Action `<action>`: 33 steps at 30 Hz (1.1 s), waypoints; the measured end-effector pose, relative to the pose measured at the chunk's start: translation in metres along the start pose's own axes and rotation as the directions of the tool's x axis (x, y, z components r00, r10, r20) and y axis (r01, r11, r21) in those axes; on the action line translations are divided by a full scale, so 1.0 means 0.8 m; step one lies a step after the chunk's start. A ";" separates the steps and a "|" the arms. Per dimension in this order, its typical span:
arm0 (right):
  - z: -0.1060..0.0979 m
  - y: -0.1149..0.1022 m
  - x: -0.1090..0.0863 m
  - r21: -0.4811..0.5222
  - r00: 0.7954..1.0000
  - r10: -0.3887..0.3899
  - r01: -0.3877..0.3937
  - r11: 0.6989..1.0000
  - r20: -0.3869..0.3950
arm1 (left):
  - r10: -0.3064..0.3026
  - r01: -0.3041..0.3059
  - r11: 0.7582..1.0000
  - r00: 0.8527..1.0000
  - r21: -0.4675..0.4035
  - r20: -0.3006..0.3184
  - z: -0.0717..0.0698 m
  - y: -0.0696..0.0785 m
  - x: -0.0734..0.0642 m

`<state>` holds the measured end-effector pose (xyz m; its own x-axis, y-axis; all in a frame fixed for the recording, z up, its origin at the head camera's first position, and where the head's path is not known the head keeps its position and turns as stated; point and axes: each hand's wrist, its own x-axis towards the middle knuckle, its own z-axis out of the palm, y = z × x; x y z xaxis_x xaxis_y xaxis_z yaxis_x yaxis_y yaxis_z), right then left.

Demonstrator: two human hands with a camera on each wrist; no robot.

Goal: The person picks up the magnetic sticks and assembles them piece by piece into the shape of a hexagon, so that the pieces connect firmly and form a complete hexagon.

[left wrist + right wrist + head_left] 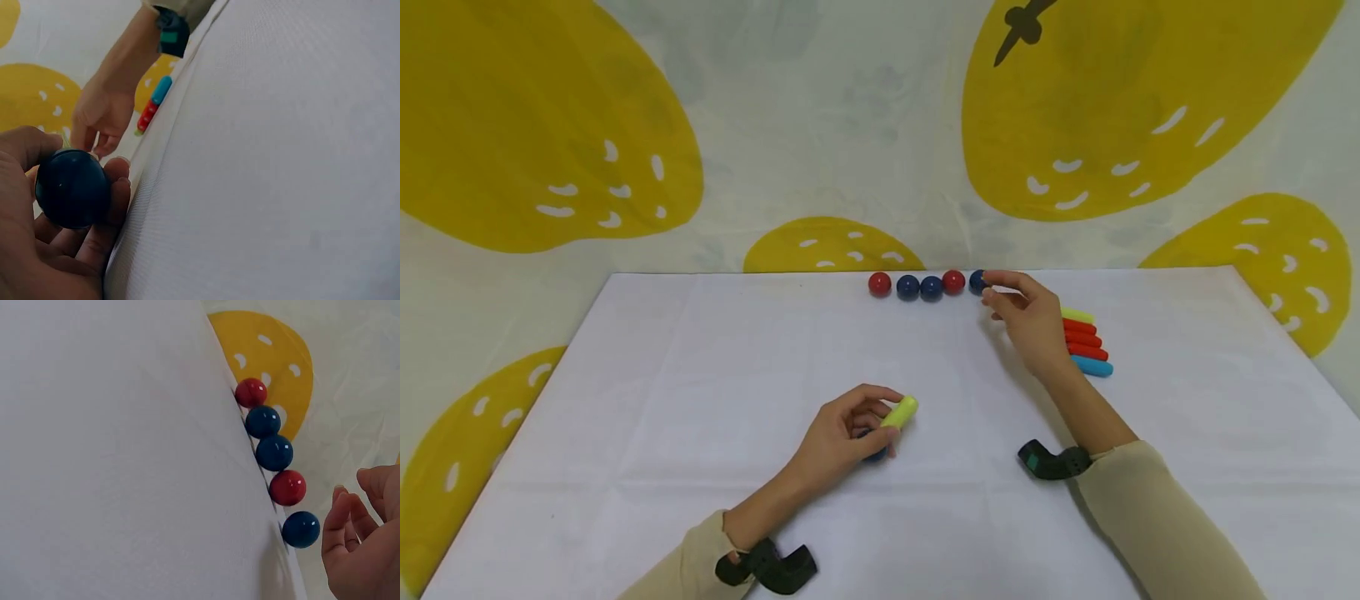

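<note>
My left hand (835,429) pinches a yellow-green rod (903,409) low over the table's middle. A dark blue ball (74,189) sits within the same fingers, at the rod's lower end, and hides most of the rod in the left wrist view. At the far edge, my right hand (1033,329) is beside the rightmost blue ball (301,529) of a row. A small gap shows between its fingertips and that ball in the right wrist view, and its bent fingers hold nothing. Leftward, the row continues with a red ball (953,282), two blue balls (907,287) and another red ball (880,284).
Under and right of my right forearm lies a stack of rods side by side: a yellow-green rod (1078,315), three red rods (1084,340) and a blue rod (1092,366). White cloth covers the table (700,358); a yellow-patterned sheet (835,167) rises behind it.
</note>
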<state>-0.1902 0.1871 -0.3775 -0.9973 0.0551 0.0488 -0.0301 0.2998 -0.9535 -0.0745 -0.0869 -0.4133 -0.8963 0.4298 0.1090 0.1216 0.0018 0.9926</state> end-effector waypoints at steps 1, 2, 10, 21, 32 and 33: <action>-0.001 0.002 0.005 -0.001 1.000 0.015 -0.015 1.000 -0.018 | 0.010 -0.010 1.000 1.000 0.006 -0.001 0.000 0.000 0.000; -0.001 0.004 0.009 -0.004 0.999 0.039 -0.039 0.999 -0.032 | 0.019 -0.019 1.000 1.000 0.012 -0.001 0.000 -0.001 -0.001; 0.000 0.017 0.030 -0.064 0.997 0.077 -0.076 0.995 0.005 | 0.076 -0.076 0.996 0.997 0.049 0.007 0.000 0.000 0.000; -0.001 0.030 0.053 -0.281 0.997 0.044 -0.023 0.959 0.069 | 0.096 -0.096 0.991 0.995 0.091 0.003 0.001 0.000 0.000; -0.004 0.030 0.064 -0.211 0.986 0.113 -0.084 0.974 0.126 | 0.129 -0.131 0.987 0.991 0.095 0.026 -0.001 0.002 0.001; -0.005 0.029 0.064 -0.215 0.985 0.112 -0.082 0.973 0.130 | 0.133 -0.135 0.987 0.991 0.092 0.027 -0.001 0.002 0.001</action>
<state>-0.2421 0.2004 -0.3961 -0.9946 -0.0364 -0.0974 0.0671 0.4918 -0.8681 -0.0756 -0.0871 -0.4116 -0.8601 0.4507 0.2389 0.2805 0.0266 0.9595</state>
